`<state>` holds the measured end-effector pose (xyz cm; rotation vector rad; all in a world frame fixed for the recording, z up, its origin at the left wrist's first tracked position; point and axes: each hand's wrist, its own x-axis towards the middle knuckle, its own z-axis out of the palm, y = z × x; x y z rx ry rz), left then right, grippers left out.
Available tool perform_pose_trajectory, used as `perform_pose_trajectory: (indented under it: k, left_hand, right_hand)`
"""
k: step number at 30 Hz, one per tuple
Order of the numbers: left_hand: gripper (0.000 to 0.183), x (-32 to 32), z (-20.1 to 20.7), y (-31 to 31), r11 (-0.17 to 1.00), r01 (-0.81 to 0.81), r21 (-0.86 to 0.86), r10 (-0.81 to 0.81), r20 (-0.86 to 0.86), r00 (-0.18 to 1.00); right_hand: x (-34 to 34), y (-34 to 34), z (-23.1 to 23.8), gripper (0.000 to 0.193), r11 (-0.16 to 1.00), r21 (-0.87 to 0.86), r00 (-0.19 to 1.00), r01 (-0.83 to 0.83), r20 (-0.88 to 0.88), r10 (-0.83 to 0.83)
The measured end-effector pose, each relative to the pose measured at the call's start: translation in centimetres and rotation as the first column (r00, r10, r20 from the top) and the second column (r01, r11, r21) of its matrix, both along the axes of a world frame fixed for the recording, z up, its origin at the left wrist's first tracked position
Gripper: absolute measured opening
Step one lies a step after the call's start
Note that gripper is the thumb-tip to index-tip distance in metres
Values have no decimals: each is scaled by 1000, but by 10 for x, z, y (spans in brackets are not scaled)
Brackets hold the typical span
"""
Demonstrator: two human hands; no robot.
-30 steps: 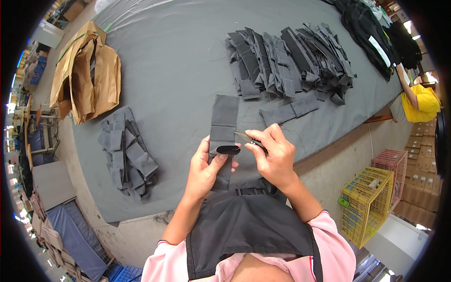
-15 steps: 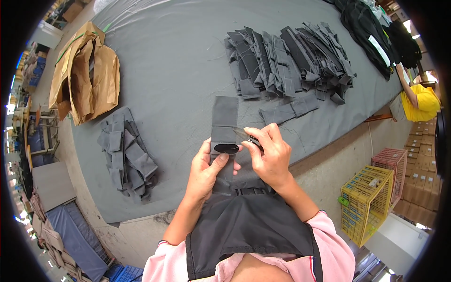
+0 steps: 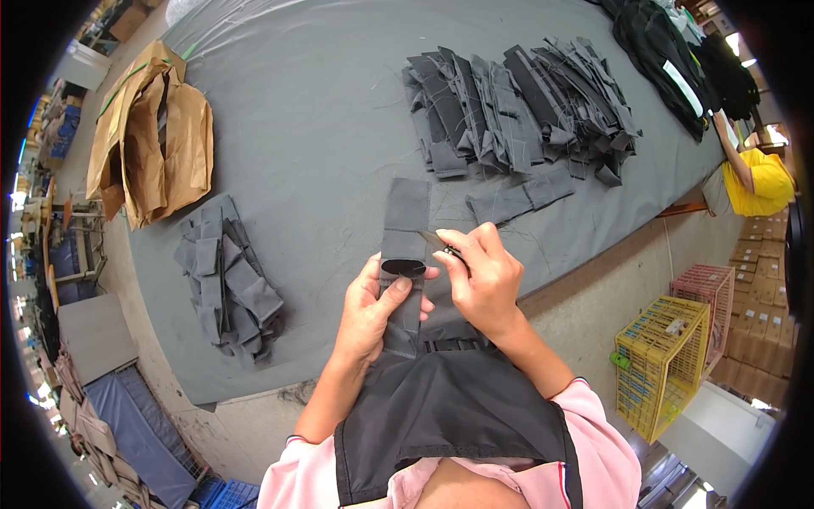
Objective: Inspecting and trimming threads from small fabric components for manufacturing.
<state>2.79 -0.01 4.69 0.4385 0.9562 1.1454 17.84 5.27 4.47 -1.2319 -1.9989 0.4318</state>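
My left hand (image 3: 373, 310) is closed on a dark grey fabric strip (image 3: 407, 208), thumb on top and fingers behind it. The strip stands out toward the far side of the table, with a seam across it and a dark oval opening just above my thumb. In my right hand (image 3: 487, 280) is a pair of thread snips (image 3: 443, 243), pinched between thumb and fingers. The tips of the snips are at the strip's right edge, near the seam; whether the blades touch a thread is too small to tell.
On the grey-covered table (image 3: 314, 127) lie a large heap of grey strips (image 3: 517, 110), one loose strip (image 3: 521, 197) and a smaller pile (image 3: 225, 280). A brown paper bag (image 3: 153, 136) stands at left. Yellow crates (image 3: 661, 365) sit at right, below a person in yellow (image 3: 759, 182).
The strip's far end has dropped slightly nearer to me and tilted a little to the right. My right hand and the snips have shifted only slightly.
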Motion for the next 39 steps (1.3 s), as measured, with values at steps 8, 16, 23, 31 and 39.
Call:
perform_pose_trajectory:
  k: [8,16,23,31,39]
  left_hand:
    - [35,1,-3,1,1000,2,-3,-2,-18,1000]
    - [35,-2,-6,0,1000,-15,11,15,-25,1000]
    - [35,2,0,3,1000,22,8,-22,-10,1000]
    - [40,5,3,-1,999,49,16,-48,-41,998]
    - [41,7,2,-5,998,55,29,-52,-105,993]
  right_hand:
    - [4,7,-17,17,740,-618,806,-266,-563,-181]
    - [12,15,1,10,716,-567,473,-408,-802,-365]
    - [38,13,-5,22,940,-339,940,29,-310,-141]
    - [9,1,12,29,969,-230,974,-93,-224,40]
    - [4,6,2,36,964,192,983,-181,50,174]
